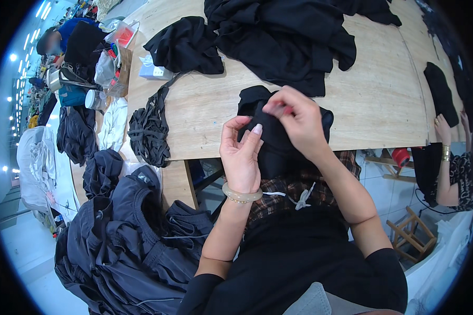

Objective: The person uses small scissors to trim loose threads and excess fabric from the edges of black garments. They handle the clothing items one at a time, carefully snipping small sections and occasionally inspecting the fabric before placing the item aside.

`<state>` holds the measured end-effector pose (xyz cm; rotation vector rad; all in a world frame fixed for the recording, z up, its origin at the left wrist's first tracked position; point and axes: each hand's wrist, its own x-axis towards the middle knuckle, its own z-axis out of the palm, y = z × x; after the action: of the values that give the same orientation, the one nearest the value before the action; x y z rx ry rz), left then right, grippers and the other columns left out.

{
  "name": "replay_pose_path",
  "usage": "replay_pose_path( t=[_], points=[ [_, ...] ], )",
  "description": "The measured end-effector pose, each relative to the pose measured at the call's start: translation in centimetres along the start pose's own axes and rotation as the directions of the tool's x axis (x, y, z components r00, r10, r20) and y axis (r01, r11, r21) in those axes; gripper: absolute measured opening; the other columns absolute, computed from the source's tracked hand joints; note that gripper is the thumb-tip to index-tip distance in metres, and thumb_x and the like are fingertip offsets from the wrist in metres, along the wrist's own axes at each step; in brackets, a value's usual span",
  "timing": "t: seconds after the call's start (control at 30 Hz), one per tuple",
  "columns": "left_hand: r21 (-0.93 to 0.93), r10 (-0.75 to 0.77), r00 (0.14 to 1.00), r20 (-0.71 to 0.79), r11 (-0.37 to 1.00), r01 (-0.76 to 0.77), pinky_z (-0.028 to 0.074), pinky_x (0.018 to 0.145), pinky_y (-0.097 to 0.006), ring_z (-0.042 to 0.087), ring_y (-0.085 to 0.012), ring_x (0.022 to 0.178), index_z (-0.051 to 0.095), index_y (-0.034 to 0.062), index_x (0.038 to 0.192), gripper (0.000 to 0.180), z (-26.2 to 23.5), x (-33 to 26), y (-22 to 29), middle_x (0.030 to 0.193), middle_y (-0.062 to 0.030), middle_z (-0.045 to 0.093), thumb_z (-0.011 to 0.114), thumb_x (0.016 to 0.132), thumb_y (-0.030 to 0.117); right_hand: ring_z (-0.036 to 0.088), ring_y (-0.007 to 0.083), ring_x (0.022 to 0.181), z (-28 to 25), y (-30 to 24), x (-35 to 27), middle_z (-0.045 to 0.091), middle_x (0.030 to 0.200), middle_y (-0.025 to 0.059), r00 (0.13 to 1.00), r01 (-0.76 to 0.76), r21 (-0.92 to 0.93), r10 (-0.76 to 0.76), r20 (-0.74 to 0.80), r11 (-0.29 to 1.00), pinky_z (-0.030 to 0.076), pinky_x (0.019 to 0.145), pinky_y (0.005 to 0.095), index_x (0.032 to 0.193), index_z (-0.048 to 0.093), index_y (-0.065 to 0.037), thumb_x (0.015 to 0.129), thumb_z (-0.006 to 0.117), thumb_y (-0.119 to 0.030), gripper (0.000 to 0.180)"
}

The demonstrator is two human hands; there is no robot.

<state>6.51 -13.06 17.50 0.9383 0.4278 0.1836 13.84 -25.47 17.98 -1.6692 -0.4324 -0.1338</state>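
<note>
A piece of black fabric (270,128) is raised at the near edge of the wooden table, with its lower part hanging toward my lap. My left hand (242,152), with a pale bangle at the wrist, pinches its left edge between thumb and fingers. Just above the cloth, my right hand (299,118) has its fingers curled together. Its fingertips are smeared by motion, and a small reddish spot shows at them. What those fingers hold, if anything, I cannot make out.
Black garments (284,39) lie heaped across the far table (378,100). Black straps (151,128) and a tissue box (153,69) are to the left. Dark garments (131,236) are piled at my near left. A co-worker's hand (443,128) touches black cloth at the right, near a wooden stool (412,234).
</note>
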Motion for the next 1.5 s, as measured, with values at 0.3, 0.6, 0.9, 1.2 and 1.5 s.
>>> replay_pose_path(
  t=[0.3,0.6,0.9,1.2,1.5],
  points=[
    [-0.069,-0.048,0.999,-0.026,0.997,0.046,0.052,0.074,-0.017,0.059,-0.0035,0.086,0.058,0.0046,0.113,0.026,0.0,-0.1,0.6,0.106,-0.0006,0.057,0.066,0.090,-0.006,0.051,0.0088,0.079,-2.9,-0.4,-1.4,0.056,0.084,0.0008,0.966,-0.259,0.025,0.259,-0.004,0.966,0.043,0.071,0.0239,0.104,0.062,0.000,0.094,0.068,-0.016,0.019],
    [-0.144,0.000,0.999,-0.052,0.989,-0.007,0.054,0.083,-0.022,0.061,-0.0104,0.101,0.051,0.0067,0.119,0.035,1.0,-0.6,0.3,0.123,-0.0051,0.050,0.065,0.090,-0.008,0.062,0.0246,0.069,-2.4,0.2,-5.3,0.065,0.080,0.0105,0.982,0.113,-0.383,-0.162,-0.098,0.917,0.049,0.061,0.0319,0.098,0.068,0.000,0.074,0.083,-0.012,0.031],
    [-0.187,0.000,1.000,-0.027,0.982,-0.005,0.054,0.089,-0.024,0.061,-0.0126,0.106,0.049,0.0071,0.121,0.037,1.9,-1.2,0.4,0.125,-0.0063,0.049,0.064,0.090,-0.008,0.061,0.0205,0.070,-1.8,-0.2,-5.0,0.065,0.080,0.0103,0.975,0.153,-0.372,-0.201,-0.094,0.915,0.047,0.063,0.0284,0.105,0.069,0.001,0.073,0.083,-0.006,0.035],
    [-0.192,0.022,1.000,0.020,0.981,-0.017,0.054,0.090,-0.025,0.060,-0.0127,0.107,0.048,0.0062,0.123,0.038,1.9,-1.5,0.4,0.125,-0.0059,0.049,0.063,0.091,-0.009,0.061,0.0240,0.069,-1.6,-0.7,-4.4,0.064,0.081,0.0102,0.979,0.131,-0.356,-0.178,-0.103,0.925,0.049,0.062,0.0305,0.101,0.068,0.000,0.074,0.083,-0.011,0.033],
    [-0.130,0.131,0.991,-0.008,0.983,-0.130,0.052,0.089,-0.023,0.060,-0.0130,0.105,0.048,0.0044,0.122,0.039,2.2,-1.6,0.4,0.121,-0.0064,0.050,0.062,0.089,-0.012,0.062,0.0238,0.074,-2.1,-2.0,-4.9,0.063,0.082,0.0101,0.989,0.012,-0.363,-0.063,-0.131,0.932,0.049,0.066,0.0313,0.103,0.068,-0.001,0.073,0.083,-0.012,0.035]
  ],
)
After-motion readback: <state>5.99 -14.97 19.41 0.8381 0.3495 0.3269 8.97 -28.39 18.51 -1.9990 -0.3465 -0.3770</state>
